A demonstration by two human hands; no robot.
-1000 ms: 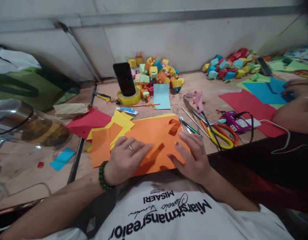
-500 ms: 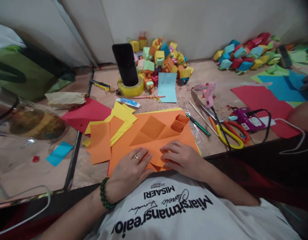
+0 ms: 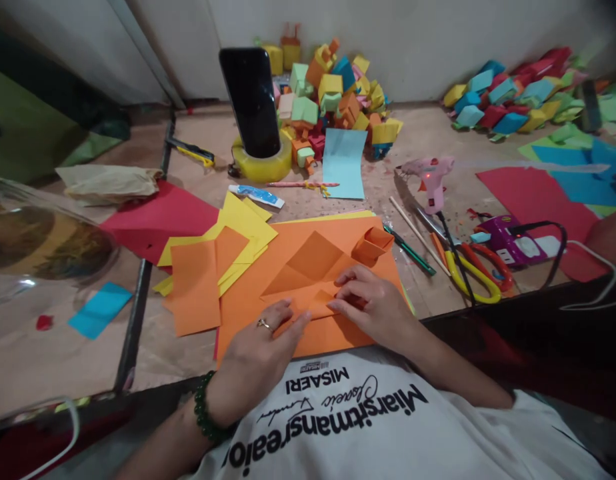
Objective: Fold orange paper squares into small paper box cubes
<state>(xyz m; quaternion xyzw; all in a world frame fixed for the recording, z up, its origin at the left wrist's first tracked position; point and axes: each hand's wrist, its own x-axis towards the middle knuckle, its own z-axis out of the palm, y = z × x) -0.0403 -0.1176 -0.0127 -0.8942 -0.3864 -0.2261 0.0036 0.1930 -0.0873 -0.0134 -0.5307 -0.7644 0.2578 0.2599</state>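
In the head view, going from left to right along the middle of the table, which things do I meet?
Small blue paper → red sheet → yellow sheets → folded orange paper under both hands → green pen → scissors → purple device.

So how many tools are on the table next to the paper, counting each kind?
Glue gun: 1
Scissors: 1
Tape roll: 1
Utility knife: 1
Green pen: 1
Wooden stick: 1
Total: 6
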